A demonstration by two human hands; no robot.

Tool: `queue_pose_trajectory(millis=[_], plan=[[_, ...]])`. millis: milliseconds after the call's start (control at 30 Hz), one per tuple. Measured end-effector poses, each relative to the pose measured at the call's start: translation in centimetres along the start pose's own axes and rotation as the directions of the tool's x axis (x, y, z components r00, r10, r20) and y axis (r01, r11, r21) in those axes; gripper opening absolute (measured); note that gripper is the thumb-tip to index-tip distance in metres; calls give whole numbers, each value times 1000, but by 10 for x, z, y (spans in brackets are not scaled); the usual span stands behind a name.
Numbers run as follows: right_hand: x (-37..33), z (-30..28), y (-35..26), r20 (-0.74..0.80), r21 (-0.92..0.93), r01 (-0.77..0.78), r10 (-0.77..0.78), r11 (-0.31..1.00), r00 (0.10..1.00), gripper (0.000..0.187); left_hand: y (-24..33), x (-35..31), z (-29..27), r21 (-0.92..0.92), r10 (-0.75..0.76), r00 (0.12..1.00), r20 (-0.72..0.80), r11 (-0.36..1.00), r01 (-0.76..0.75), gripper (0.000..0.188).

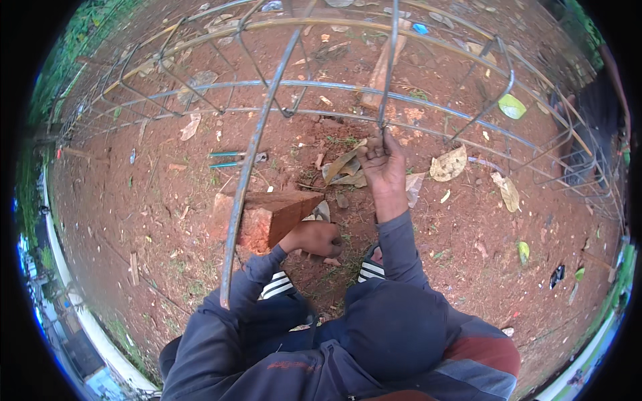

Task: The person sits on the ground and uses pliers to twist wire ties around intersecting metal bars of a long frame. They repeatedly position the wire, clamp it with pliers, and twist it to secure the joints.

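Note:
A long rebar cage (pixel 321 83) of bent stirrups and lengthwise bars stretches across the upper view. My right hand (pixel 384 167) reaches up to its near lower bar, fingers curled at the bottom of a steel stirrup (pixel 386 87) and pinching there. Closer to my body, my left hand (pixel 315 239) is closed in a fist beside a red brick block (pixel 277 212); whatever it may hold is hidden. A loose-looking steel rod (pixel 251 157) slants over the block toward my left arm. Pliers with teal handles (pixel 227 159) lie on the soil left of the rod.
Dry leaves (pixel 449 164) are scattered on the reddish soil. A wooden piece (pixel 384 70) lies beneath the cage. Another person (pixel 592 127) is by the cage's right end. My sandalled feet (pixel 277 286) are just below my hands, and a small black object (pixel 556 277) lies far right.

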State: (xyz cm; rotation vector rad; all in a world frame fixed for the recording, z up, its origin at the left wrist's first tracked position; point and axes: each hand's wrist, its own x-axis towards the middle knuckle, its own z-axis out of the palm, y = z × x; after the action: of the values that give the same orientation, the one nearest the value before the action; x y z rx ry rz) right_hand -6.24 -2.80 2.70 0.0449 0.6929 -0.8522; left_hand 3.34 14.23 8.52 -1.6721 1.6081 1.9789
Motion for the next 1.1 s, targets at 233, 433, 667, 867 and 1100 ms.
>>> queue_pose_trajectory(millis=[233, 433, 667, 867, 1100], plan=[[12, -30, -6, 295, 162, -226, 172, 961, 940, 19, -254, -64, -1, 210, -179, 587, -790, 820, 533, 42], [-9, -19, 2, 189, 24, -174, 167, 984, 968, 27, -291, -66, -63, 423, 168, 412, -895, 612, 669, 62], [-64, -69, -6, 124, -309, -291, 342, 906, 932, 36, -349, -57, -80, 611, 264, 607, -750, 627, 482, 65], [-95, -126, 25, 46, -496, -401, 484, 770, 874, 40, -343, -89, -54, 510, 103, 608, -787, 662, 549, 60], [-91, -125, 77, 79, -654, -376, 554, 656, 829, 41, -321, -72, -45, 265, -142, 543, -828, 754, 601, 55]])
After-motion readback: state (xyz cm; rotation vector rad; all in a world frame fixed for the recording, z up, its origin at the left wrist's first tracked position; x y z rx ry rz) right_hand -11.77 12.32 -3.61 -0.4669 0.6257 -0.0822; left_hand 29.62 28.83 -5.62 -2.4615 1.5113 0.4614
